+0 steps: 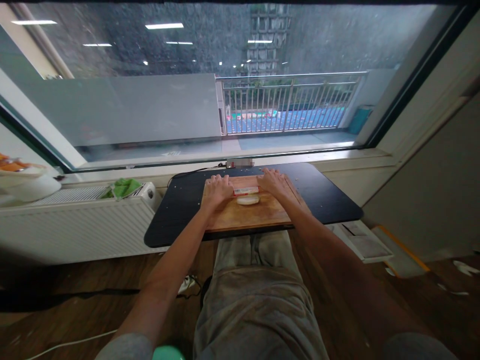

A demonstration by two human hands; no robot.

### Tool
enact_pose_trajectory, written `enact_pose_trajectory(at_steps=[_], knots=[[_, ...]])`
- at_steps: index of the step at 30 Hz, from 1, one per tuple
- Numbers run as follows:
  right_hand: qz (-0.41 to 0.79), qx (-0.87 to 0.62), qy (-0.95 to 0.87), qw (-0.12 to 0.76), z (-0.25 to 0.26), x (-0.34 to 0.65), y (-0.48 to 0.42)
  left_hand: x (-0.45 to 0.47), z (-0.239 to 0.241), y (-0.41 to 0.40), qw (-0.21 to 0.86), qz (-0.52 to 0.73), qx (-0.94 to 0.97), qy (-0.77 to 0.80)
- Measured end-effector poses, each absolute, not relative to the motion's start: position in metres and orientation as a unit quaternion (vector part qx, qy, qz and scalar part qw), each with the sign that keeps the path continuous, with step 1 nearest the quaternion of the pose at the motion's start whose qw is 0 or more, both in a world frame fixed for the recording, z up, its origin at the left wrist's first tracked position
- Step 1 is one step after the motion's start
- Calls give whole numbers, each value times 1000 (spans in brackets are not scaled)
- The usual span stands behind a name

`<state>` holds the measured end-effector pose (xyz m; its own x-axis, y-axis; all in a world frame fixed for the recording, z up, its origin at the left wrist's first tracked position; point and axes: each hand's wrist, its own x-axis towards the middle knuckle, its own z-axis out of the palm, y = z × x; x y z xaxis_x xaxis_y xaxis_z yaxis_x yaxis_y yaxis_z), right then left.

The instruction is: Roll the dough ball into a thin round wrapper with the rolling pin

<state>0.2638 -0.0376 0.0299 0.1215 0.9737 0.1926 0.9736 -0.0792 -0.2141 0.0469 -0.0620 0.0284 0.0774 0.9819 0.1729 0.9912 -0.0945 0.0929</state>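
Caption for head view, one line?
Left hand and right hand press a red-banded roller over pale dough on a wooden board.

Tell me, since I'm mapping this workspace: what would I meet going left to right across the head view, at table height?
White bowl, green cloth, left hand, red-labelled stick, right hand, white tray on the floor. The pale lump lies directly below the stick, so it is left out.

a home room: radiator (75, 220) under balcony window (225, 80)

Lump (248, 200) on board (258, 216) (board on table (330, 200))
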Motion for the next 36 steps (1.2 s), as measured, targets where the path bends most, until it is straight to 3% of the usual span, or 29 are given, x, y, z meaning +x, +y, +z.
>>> enact_pose_trajectory(at_steps=[6, 16, 21, 27, 36], knots=[[-53, -709, -696, 95, 28, 268, -62, 46, 31, -89, 76, -79, -766, -634], [-157, -590, -792, 7, 23, 274, -106, 47, 27, -114, 61, -114, -773, -621], [-134, -618, -774, 38, 23, 269, -127, 47, 23, -127, 44, -137, -771, -620], [-77, -676, -721, 135, 19, 265, -142, 48, 12, -144, 62, -160, -766, -620], [-105, -657, -716, 214, -4, 265, -163, 46, -5, -163, 48, -183, -765, -616]])
